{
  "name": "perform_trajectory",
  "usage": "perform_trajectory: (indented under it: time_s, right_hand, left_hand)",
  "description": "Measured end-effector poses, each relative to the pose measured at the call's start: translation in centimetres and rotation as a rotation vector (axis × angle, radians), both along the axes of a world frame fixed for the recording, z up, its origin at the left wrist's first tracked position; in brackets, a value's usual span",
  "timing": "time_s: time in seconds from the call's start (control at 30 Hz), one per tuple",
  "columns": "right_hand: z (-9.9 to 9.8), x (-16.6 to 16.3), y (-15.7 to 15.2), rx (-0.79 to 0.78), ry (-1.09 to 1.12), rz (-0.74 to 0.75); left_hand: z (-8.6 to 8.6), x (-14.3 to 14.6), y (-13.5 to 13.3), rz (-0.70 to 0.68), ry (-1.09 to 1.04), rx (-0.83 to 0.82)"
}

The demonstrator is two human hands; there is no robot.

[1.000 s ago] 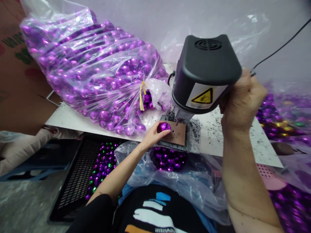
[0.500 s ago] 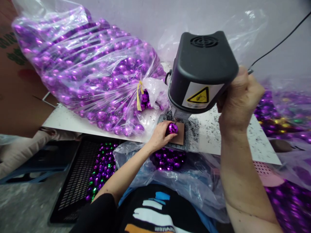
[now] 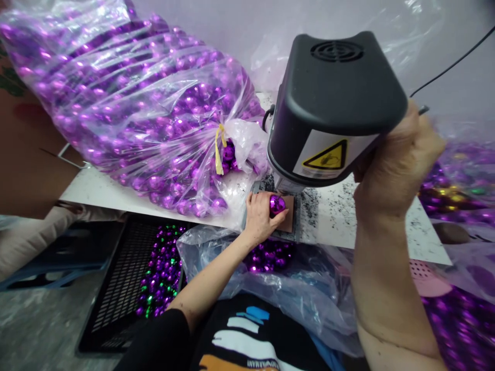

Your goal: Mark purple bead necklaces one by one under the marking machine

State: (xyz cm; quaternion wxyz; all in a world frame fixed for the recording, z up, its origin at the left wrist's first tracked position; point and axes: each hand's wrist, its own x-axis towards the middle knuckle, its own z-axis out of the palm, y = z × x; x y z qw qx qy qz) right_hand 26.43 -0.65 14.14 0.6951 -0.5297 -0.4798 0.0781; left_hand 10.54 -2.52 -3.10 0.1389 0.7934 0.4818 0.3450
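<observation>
Under a black machine head (image 3: 340,93), which looks like a small bench drill, my left hand (image 3: 260,215) pinches a shiny purple ball (image 3: 277,205) between fingers and thumb. The ball rests on a brown pad (image 3: 285,222) on the machine's grey base (image 3: 297,206). My right hand (image 3: 404,149) is wrapped around a lever on the machine's right side; only the lever's tip (image 3: 424,110) shows. A warning sticker (image 3: 327,156) faces me. The tool tip above the ball is hidden by the head.
A tied clear bag of purple balls (image 3: 147,113) fills the left of the white table (image 3: 336,226). Dark flakes lie around the base. Below stand a black crate (image 3: 119,288) with purple and green balls and an open plastic bag (image 3: 228,283). A pink perforated basket (image 3: 427,278) is at right.
My view has shifted a little, and the machine head looks larger. My left hand sits slightly further right, still on the ball; my right hand keeps its grip on the lever.
</observation>
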Motion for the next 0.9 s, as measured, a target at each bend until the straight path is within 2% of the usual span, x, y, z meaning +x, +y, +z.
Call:
perform_trajectory:
  time_s: [0.23,0.43,0.57,0.73,0.9]
  right_hand:
    - [-0.5,0.0,-1.9,0.010,-0.152,-0.083]
    - [-2.6,-1.3,-6.6,-0.027,-0.282,-0.146]
    - [-4.3,-1.8,-8.5,-0.077,-0.258,-0.090]
    - [-5.8,-1.9,-8.6,0.030,-0.444,-0.124]
    - [-6.8,-1.9,-7.7,0.127,-0.379,-0.127]
  left_hand:
    - [-0.3,0.1,0.1,0.023,0.033,0.037]
    - [-0.2,0.1,0.0,0.030,0.050,0.028]
    - [-0.1,0.0,0.0,0.029,0.033,0.033]
    - [-0.1,0.1,0.0,0.029,0.029,0.035]
    - [0.0,0.1,-0.1,0.030,0.029,0.023]
